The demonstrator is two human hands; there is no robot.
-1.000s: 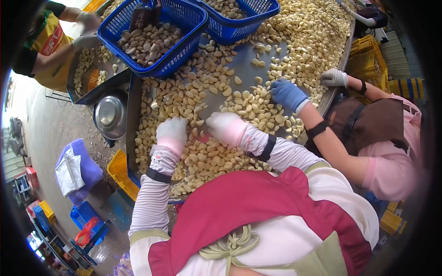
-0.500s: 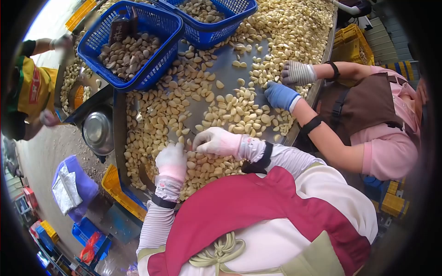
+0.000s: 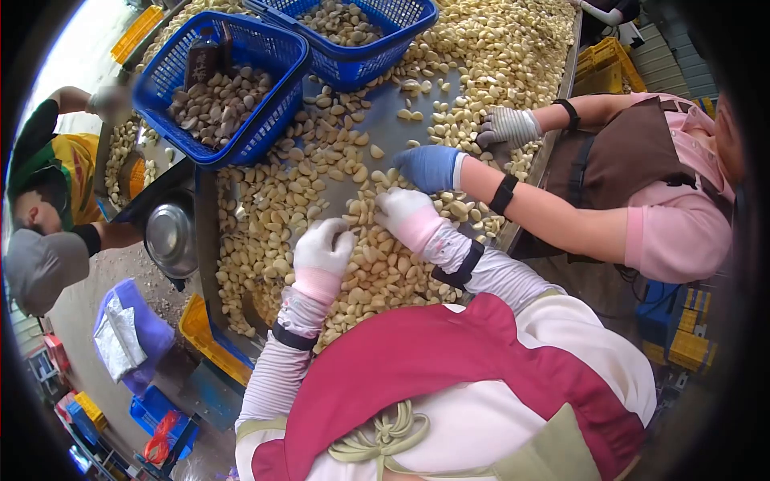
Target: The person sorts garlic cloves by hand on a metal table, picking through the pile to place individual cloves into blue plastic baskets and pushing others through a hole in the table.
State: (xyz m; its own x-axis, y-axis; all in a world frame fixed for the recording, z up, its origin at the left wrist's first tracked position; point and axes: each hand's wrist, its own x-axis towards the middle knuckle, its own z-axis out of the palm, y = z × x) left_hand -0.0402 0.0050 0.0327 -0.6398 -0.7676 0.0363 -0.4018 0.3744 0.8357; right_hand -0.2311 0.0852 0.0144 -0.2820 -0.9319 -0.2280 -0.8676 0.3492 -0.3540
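Pale peeled garlic cloves [image 3: 265, 212] lie spread over a metal table [image 3: 393, 120]. My left hand [image 3: 322, 247], in a white glove with a pink cuff, hovers over the near cloves with its fingers curled; anything between them is hidden. To its right, my right hand [image 3: 403, 215], gloved alike, has its bent fingers down at the cloves, and its fingertips are partly hidden. Close beyond it, a co-worker's blue-gloved hand [image 3: 431, 167] reaches over the table. That person's other hand [image 3: 511, 127], in a grey-and-white glove, rests at the clove pile.
Two blue baskets [image 3: 281, 104] [image 3: 377, 56] holding darker cloves stand at the table's far side. Left of the table are a round metal lid [image 3: 170, 232] and a yellow crate [image 3: 210, 337]. Another person [image 3: 60, 184] leans in at far left.
My right hand has moved up and right, away from my left, which has risen slightly. The co-worker's blue glove has come left, nearer my right hand. The person at far left has bent forward.
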